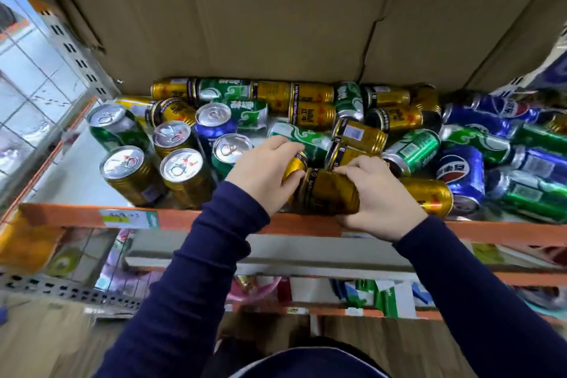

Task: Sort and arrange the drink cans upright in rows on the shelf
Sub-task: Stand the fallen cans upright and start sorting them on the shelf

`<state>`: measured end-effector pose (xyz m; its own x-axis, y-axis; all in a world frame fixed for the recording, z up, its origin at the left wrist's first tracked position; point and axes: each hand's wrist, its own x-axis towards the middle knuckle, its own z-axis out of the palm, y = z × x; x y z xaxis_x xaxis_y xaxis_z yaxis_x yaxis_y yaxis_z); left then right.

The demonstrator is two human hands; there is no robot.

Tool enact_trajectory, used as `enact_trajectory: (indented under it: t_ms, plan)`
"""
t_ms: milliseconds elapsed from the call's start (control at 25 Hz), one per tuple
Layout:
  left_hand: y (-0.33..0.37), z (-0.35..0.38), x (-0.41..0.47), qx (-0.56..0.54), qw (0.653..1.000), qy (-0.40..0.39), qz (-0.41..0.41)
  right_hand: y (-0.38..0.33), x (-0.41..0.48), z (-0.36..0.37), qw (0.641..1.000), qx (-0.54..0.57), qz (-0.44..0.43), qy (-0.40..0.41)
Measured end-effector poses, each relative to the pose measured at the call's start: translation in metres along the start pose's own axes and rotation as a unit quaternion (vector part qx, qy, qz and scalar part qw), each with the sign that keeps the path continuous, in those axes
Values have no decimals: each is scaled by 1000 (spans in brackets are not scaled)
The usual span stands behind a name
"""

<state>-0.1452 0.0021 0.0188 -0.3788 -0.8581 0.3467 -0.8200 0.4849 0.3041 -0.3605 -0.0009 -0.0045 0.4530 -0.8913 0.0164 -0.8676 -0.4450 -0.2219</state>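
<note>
Drink cans (310, 115) cover the orange-edged shelf (76, 214) across the middle of the frame; six upright cans (182, 166) stand at centre left, the others lie tumbled on their sides toward the right; left hand (260, 175) curls its fingers round a gold can (295, 165) at centre; right hand (379, 198) grips a second gold can (331, 193), lying sideways just beside the first; cardboard (276, 9) fills the upper frame.

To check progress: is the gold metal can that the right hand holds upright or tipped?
Tipped. The gold metal can lies on its side, its rim facing left, under the right hand.
</note>
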Motion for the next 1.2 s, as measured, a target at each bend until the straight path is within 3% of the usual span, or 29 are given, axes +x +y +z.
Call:
enact_trajectory:
  t_ms: [280, 640, 880, 1040, 1200]
  plan:
    - [9, 16, -17, 21, 996, -36, -82, 4, -7, -27, 981, 180, -2, 65]
    - [11, 43, -39, 24, 988, 33, -151, -15, 13, -13, 988, 112, -59, 85]
    - [13, 53, -37, 52, 985, 18, -164, -10, 15, -24, 983, 173, -6, 63]
    - [23, 48, -33, 48, 980, -26, -192, -9, 9, -22, 987, 141, 9, 79]
    - [28, 15, -26, 10, 990, 17, -143, -9, 6, -12, 981, 164, 35, 97]
